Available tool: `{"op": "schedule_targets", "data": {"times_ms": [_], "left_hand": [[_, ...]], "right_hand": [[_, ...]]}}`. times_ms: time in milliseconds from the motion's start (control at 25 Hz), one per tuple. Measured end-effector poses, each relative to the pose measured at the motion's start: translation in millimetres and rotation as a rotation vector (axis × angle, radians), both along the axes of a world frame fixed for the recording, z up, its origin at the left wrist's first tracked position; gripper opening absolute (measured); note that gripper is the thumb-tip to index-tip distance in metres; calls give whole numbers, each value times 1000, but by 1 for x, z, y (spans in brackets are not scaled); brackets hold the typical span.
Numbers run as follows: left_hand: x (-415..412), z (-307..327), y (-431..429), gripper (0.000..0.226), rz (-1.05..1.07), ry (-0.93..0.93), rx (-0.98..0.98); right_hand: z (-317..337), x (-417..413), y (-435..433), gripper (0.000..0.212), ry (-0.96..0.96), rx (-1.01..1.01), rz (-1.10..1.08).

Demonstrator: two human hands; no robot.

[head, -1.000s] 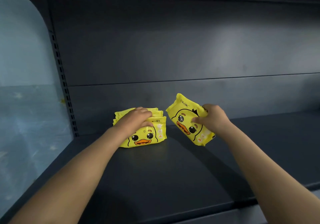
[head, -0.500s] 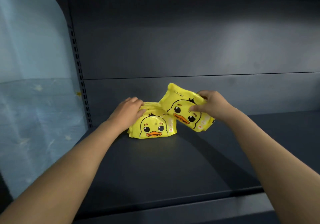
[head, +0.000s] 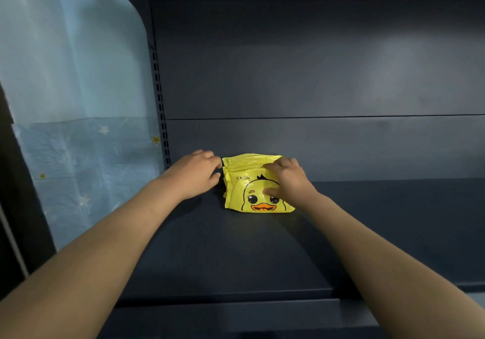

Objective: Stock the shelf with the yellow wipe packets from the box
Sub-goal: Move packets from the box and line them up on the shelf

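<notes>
Your right hand (head: 288, 181) grips the front packet (head: 236, 194), thumb pressed on the duck's face and fingers curled over its top edge. Your left hand (head: 194, 174) is loosely spread, fingertips at the left end of the row of packets (head: 249, 161), touching it or nearly so. The row stands at the centre of the frame, on the shelf (head: 236, 254) and close to the back panel (head: 315, 76). The likely trouble is a slump: these soft packets stand on edge, so if you let go before the front one leans into those behind it, it could tip forward onto its face. A hard push from the right could also fan the row out to the left. The front packet faces you, duck upright and brand name at its top left. Its long side runs left to right, in line with the shelf's front edge.
</notes>
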State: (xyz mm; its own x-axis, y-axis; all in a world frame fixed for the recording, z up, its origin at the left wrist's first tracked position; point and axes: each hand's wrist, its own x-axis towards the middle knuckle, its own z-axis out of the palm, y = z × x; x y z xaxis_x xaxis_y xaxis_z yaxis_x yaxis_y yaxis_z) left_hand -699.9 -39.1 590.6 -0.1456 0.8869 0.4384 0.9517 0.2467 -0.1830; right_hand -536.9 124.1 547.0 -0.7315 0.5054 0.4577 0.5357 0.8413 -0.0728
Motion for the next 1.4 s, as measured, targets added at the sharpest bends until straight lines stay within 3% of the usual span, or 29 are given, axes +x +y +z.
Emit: {"op": "schedule_targets", "data": {"times_ms": [160, 400, 560, 920, 1400], "left_hand": [[10, 12, -3, 31, 98, -63, -132], [63, 50, 1, 25, 128, -52, -194], [129, 68, 6, 20, 47, -85, -116], [309, 68, 17, 17, 76, -135, -36], [500, 56, -5, 18, 124, -138, -71]], "right_hand": [[19, 1, -5, 63, -169, 67, -62], [67, 53, 4, 46, -192, -59, -130], [93, 129, 7, 41, -262, -70, -126], [119, 339, 28, 32, -222, 4, -137], [105, 549, 27, 31, -140, -54, -147]]}}
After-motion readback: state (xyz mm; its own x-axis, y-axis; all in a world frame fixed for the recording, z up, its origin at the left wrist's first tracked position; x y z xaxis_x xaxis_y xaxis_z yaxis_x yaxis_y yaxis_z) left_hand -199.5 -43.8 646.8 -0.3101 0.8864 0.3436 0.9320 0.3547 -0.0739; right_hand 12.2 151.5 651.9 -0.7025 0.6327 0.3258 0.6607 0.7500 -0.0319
